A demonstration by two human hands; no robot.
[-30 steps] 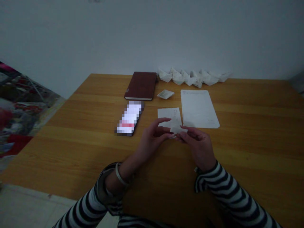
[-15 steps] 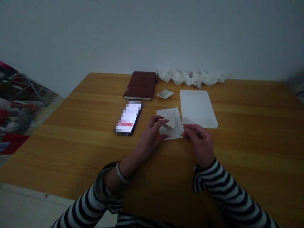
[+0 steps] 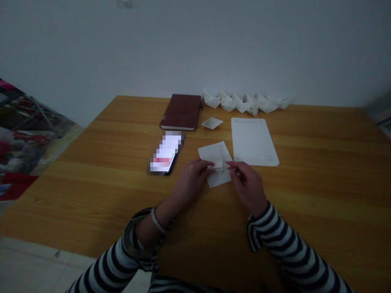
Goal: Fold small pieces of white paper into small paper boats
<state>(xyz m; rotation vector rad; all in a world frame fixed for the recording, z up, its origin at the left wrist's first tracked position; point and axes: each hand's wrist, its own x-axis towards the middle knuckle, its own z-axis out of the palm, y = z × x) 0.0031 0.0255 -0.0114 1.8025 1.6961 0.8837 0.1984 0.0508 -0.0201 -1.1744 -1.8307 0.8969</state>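
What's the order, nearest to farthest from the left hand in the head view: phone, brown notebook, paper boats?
From the left hand:
1. Phone, to its left on the table.
2. Brown notebook, ahead, beyond the phone.
3. Paper boats, in a row along the far edge, by the wall.

Pale wall (image 3: 195,49) behind wooden table (image 3: 317,175)
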